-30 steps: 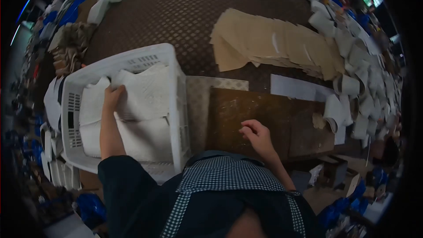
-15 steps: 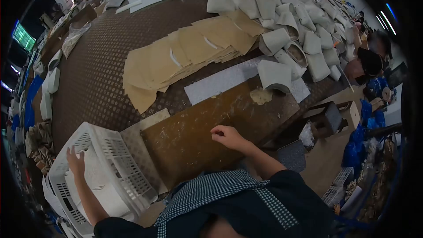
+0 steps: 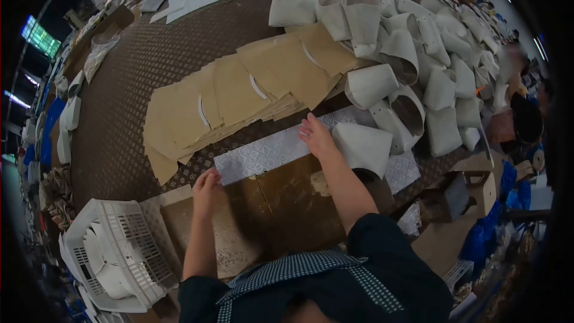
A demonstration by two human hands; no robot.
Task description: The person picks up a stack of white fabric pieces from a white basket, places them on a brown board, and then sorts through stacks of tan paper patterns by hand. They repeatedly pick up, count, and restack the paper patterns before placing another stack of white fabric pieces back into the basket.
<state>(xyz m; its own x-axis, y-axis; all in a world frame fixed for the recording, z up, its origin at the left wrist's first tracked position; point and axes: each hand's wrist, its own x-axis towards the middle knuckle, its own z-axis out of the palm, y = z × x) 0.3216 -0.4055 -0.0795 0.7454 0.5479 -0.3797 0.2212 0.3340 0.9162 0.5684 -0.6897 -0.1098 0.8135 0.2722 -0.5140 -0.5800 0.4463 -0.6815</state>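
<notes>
Now out of the basket point(image 3: 121, 205), the left hand point(image 3: 205, 184) curls beside a patterned sheet point(image 3: 263, 154), its hold unclear, left of the open right hand point(image 3: 317, 137).

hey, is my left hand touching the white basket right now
Apart: the head view shows your left hand beyond the white basket's side, with part of the brown board between.

One basket point(image 3: 140, 240), three white strips point(image 3: 258, 87) on tan paper point(image 3: 225, 93).
</notes>
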